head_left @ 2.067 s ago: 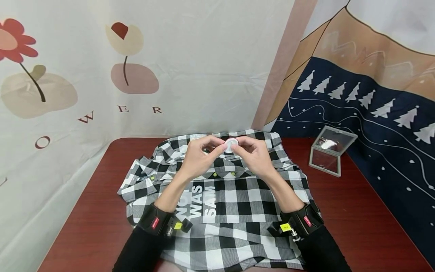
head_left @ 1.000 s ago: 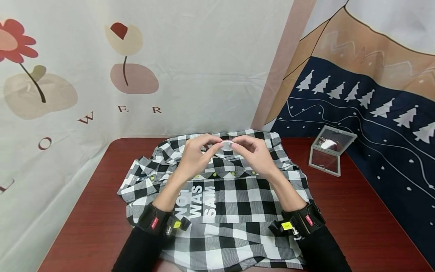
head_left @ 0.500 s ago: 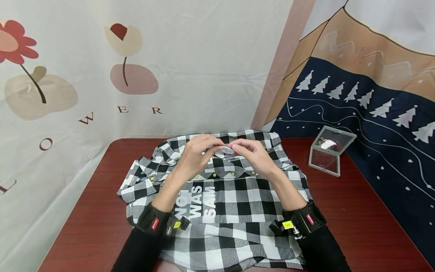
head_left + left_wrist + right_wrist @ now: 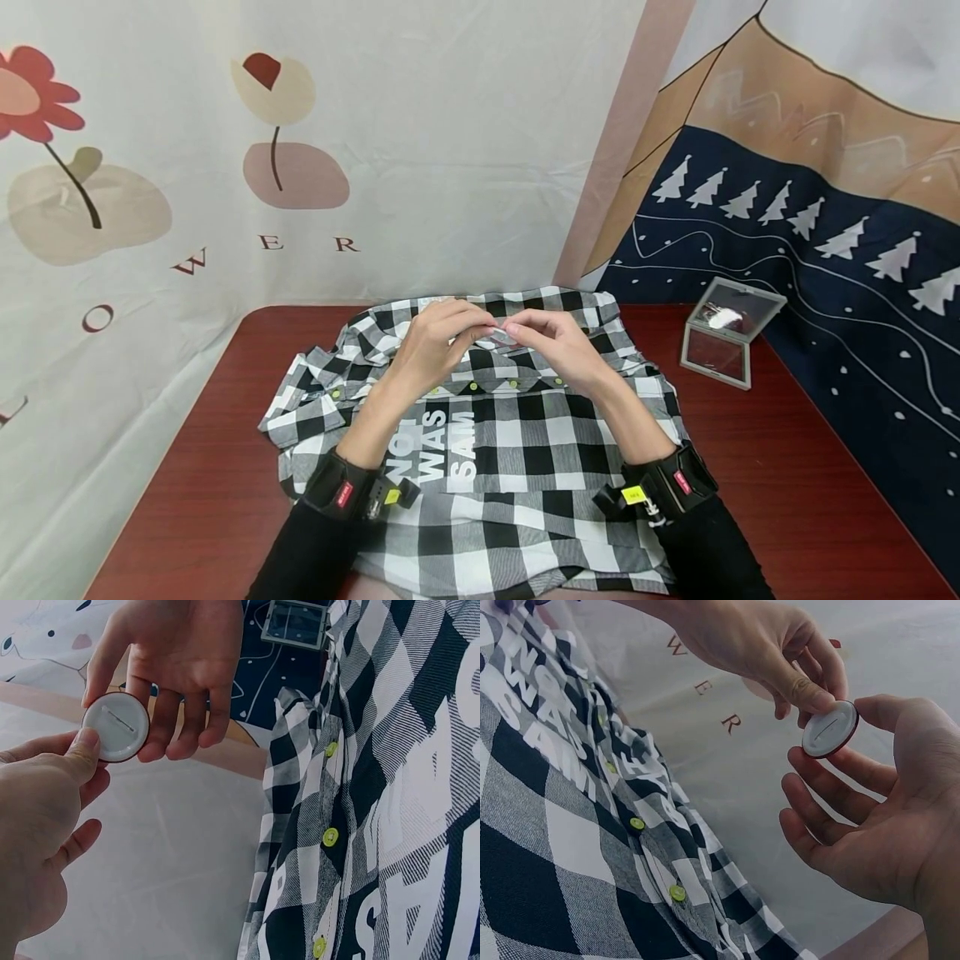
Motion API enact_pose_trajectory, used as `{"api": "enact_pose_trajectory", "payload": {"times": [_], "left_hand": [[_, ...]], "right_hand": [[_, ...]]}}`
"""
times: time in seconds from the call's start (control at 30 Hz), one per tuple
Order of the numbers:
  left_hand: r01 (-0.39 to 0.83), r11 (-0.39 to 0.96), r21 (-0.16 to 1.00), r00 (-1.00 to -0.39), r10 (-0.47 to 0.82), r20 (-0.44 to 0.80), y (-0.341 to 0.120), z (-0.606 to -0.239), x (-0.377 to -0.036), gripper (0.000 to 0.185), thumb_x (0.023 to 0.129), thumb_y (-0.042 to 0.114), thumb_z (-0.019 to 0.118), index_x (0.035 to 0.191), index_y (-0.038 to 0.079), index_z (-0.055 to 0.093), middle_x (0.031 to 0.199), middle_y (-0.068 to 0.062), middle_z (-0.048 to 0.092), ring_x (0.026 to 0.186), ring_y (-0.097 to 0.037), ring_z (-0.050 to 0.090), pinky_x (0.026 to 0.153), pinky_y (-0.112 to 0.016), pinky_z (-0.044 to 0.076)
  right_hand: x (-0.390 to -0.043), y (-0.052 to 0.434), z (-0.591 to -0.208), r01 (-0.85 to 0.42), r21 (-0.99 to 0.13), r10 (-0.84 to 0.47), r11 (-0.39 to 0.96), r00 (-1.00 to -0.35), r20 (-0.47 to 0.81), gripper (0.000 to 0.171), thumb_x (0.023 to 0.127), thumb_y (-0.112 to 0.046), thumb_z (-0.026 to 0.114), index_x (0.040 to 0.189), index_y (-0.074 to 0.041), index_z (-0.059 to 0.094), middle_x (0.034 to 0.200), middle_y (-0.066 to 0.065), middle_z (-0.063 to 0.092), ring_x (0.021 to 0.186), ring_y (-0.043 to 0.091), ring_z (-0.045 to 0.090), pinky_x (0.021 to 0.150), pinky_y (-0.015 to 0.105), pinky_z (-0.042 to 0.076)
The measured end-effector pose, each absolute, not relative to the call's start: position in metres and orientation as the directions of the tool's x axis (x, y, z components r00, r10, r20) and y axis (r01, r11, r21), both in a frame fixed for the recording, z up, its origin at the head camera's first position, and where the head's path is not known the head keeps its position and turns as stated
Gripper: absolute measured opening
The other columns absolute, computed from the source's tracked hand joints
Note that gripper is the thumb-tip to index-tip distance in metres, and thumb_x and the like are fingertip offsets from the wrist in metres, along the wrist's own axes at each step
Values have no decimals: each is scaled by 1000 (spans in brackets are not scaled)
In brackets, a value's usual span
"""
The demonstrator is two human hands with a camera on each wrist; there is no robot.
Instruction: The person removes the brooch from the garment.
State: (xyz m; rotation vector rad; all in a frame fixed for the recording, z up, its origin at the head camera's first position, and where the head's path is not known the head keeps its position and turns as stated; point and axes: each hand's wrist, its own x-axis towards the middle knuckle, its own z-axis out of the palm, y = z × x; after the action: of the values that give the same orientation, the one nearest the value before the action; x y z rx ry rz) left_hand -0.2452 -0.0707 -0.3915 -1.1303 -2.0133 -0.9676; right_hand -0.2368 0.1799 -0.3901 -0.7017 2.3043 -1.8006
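Above the plaid shirt, a round pin badge (image 4: 116,727) with a white back, a straight pin and a red rim is held between both hands. My left hand (image 4: 429,343) pinches it, thumb lying on the pin side in the left wrist view. My right hand (image 4: 885,802) has thumb and forefinger at the opposite rim, the other fingers loosely bent. The head view shows the badge nearly edge-on, partly hidden by fingertips. Below lies the black-and-white checked shirt (image 4: 555,433), with white lettering and yellow-green buttons (image 4: 330,837) along its front.
An open, hinged clear case (image 4: 716,354) stands on the right of the red-brown table (image 4: 780,467). Behind the table hang a pale flower-print cloth (image 4: 450,150) and a dark blue cloth with white trees (image 4: 810,275).
The badge has turned from facing the head camera to nearly edge-on. The fingertips of both hands have shifted around its rim and come closer together; the shirt and case have stayed put.
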Motion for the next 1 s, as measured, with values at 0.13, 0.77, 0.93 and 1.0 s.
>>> {"api": "enact_pose_trajectory", "payload": {"times": [0.13,0.77,0.93,1.0], "left_hand": [[883,364,296,-441,428,789,-71,-392,-245,14,98,4,84,111,4,86,106,-10,86,93,-24,80,90,-41,65],[796,420,435,-602,485,634,-77,-389,-244,37,102,17,85,138,7,79,134,-12,83,124,-30,80,110,-46,64],[745,467,477,-667,497,554,-80,-390,-244,52,104,27,85,151,11,72,148,-12,76,137,-32,74,116,-50,61],[730,487,480,-683,503,530,-81,-391,-243,57,104,30,85,155,11,68,153,-12,73,141,-33,71,119,-52,59]], "right_hand": [[-237,180,-391,-270,-947,-438,174,-882,171,33,115,-19,62,133,5,76,133,20,76,110,14,74,110,40,63],[-241,182,-396,-325,-924,-383,203,-894,231,26,114,-17,68,130,0,80,128,19,80,109,14,76,101,29,62],[-241,180,-398,-408,-869,-354,279,-885,302,22,112,-20,72,127,-8,82,126,16,82,103,21,76,87,28,59],[-239,178,-399,-448,-826,-333,340,-879,340,19,111,-25,75,125,-16,84,124,8,83,106,22,76,88,34,61]]}}
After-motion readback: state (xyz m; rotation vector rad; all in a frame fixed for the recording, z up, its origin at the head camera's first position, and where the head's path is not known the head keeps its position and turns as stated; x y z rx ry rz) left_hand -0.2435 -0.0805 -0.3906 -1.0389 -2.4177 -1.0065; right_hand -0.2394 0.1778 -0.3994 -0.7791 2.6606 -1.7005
